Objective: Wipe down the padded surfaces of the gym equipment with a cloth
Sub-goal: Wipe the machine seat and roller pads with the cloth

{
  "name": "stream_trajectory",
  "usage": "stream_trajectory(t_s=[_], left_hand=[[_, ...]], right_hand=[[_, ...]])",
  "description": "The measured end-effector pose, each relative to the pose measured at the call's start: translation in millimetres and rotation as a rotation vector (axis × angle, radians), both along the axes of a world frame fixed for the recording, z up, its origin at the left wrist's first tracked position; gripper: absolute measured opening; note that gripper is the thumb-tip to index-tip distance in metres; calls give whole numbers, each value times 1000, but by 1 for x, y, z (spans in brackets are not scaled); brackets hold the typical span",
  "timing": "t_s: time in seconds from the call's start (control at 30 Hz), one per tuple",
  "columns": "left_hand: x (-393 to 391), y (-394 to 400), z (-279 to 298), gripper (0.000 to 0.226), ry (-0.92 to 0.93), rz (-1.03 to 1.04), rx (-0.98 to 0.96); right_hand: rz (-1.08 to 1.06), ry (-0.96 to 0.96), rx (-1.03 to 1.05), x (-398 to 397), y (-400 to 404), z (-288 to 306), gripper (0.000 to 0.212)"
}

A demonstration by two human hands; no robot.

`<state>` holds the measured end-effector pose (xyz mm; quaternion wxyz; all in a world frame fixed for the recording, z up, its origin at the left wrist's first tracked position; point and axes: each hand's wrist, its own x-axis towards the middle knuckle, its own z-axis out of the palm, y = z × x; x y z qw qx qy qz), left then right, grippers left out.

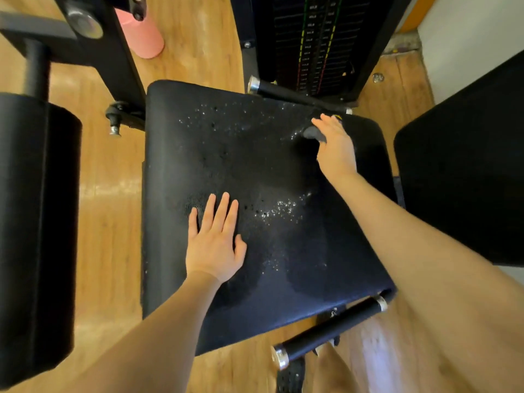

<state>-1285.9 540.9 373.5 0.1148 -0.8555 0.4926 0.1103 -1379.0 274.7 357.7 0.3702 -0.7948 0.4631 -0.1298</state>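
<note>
The right hand [336,148] presses a dark cloth [313,133] onto the black seat pad [272,251] at two o'clock, grip closed over it; the cloth shows at its fingertips. The left hand [214,245] lies flat, fingers spread, at seven o'clock.

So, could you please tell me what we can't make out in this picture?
Head view only:
- The cloth: mostly covered by the right hand; its size and colour are unclear.
- The weight stack labels: too small and blurred to read.
- The pink bottle: its top is hidden behind the black frame.
- The seat pad under the left hand: whether it is wet is hidden.
</note>
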Motion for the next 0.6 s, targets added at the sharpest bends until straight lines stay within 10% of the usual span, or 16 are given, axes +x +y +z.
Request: stream_trajectory(t_s=[0.6], left_hand=[[1, 0, -1, 64, -15, -14, -30]], right_hand=[[165, 221, -84, -23, 45, -24, 55]])
